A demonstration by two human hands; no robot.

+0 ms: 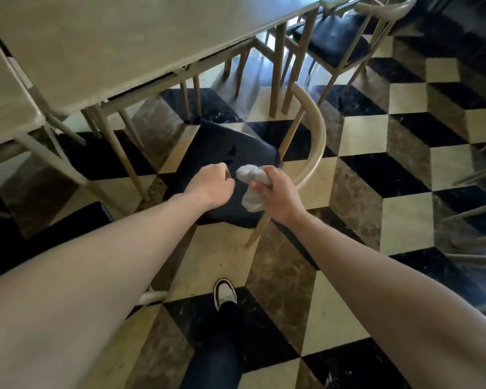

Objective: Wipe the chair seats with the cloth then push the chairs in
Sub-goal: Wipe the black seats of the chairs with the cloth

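Chair (230,153) stands pulled out from the desk (118,49), its dark padded seat just beyond the curled, seemingly empty left fingers (218,171) — right fingers (260,188) clutch the soft, bunched cloth (249,178) — its stiff curved backrest looks the best place to push.

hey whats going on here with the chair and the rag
A person stands over a chair with a dark seat that is pulled out from the table. Their right hand grips a bunched grey cloth beside the chair's curved backrest. The left hand hovers over the seat with fingers curled, apparently holding nothing. The chair is not yet pushed in.
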